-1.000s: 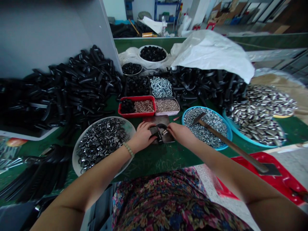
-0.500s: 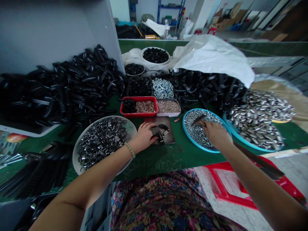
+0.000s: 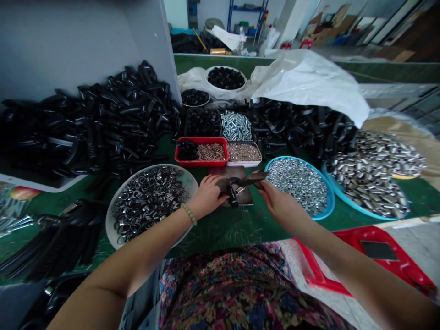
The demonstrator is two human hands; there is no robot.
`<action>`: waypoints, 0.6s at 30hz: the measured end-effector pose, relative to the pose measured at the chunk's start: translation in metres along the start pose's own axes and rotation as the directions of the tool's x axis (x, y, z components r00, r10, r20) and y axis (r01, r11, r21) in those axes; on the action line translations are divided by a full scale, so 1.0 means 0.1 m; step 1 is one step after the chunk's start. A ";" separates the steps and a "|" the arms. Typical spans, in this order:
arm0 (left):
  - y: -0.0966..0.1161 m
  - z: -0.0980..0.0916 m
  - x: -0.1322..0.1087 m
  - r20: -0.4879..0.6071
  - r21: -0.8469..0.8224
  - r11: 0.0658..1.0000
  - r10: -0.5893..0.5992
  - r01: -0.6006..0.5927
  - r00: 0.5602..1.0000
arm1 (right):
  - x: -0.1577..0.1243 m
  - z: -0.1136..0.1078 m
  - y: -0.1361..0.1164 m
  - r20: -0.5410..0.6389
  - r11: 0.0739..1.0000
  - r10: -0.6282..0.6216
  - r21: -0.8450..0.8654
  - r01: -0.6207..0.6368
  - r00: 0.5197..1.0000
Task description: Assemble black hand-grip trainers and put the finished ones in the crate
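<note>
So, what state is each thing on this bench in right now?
Left hand, closed on the black plastic part
Black plastic part, lying on a dark metal plate
Right hand, gripping a dark metal tool
Blue basin, full of steel nuts
White plate, heaped with metal rings
White plastic sheet, crumpled, draped over the back of the bench

Left hand (image 3: 208, 197) curled and pressing down, right hand (image 3: 280, 204) raised with fingers pinched, both forearms (image 3: 151, 243) reaching forward, hands close together

Two hands (image 3: 208, 197) (image 3: 282, 206), two blue basins (image 3: 332, 201) (image 3: 360, 214), one red tray (image 3: 201, 163)
</note>
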State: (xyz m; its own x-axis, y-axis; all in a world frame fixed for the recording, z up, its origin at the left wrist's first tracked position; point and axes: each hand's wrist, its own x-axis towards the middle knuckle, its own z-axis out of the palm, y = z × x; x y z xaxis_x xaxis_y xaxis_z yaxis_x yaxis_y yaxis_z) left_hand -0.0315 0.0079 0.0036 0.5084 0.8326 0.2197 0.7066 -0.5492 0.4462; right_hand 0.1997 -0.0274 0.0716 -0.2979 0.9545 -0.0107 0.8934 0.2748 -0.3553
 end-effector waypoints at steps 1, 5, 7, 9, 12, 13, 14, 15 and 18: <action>-0.01 0.01 0.00 -0.020 -0.026 0.999 -0.024 0.024 1.000 | 0.03 0.01 -0.05 -0.021 1.000 -0.023 0.008 0.023 1.000; -0.01 0.01 0.00 -0.061 -0.083 0.993 -0.085 0.079 0.995 | 0.12 0.05 -0.09 0.084 0.996 -0.083 -0.019 0.085 0.993; 0.02 0.00 -0.03 -0.027 -0.022 0.999 -0.040 0.039 0.999 | 0.10 0.05 0.09 0.059 0.998 -0.037 -0.055 0.040 0.998; 0.07 0.00 -0.07 0.036 0.078 0.997 0.026 -0.029 0.999 | 0.01 0.04 0.40 -0.059 0.980 0.098 -0.165 -0.107 0.993; 0.15 0.00 -0.10 0.125 0.141 0.987 0.057 -0.075 0.991 | -0.14 0.03 0.95 -0.234 0.845 0.282 -0.399 -0.356 0.930; 0.18 -0.02 -0.09 0.125 0.122 0.991 0.047 -0.062 0.991 | -0.17 0.03 1.10 -0.264 0.798 0.293 -0.462 -0.387 0.919; 0.22 -0.04 -0.07 0.109 0.081 0.996 0.026 -0.035 0.994 | -0.17 0.03 1.22 -0.284 0.769 0.277 -0.507 -0.389 0.918; 0.25 -0.07 -0.03 0.085 0.017 1.000 -0.010 0.008 0.996 | -0.14 0.03 1.29 -0.304 0.760 0.238 -0.533 -0.372 0.922; 0.35 -0.16 0.11 0.112 -0.216 0.953 -0.194 0.214 0.975 | 0.22 -0.01 1.23 -0.319 0.831 0.075 -0.504 -0.236 0.945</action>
State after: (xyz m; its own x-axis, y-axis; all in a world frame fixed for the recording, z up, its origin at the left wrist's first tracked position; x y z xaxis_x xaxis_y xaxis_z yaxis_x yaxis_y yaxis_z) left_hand -0.0091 -0.0013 0.0359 0.4136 0.9099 0.0303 0.6759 -0.3292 0.6594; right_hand 0.3037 0.0273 0.0288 -0.1074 0.9592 0.2617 0.9820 0.0612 0.1787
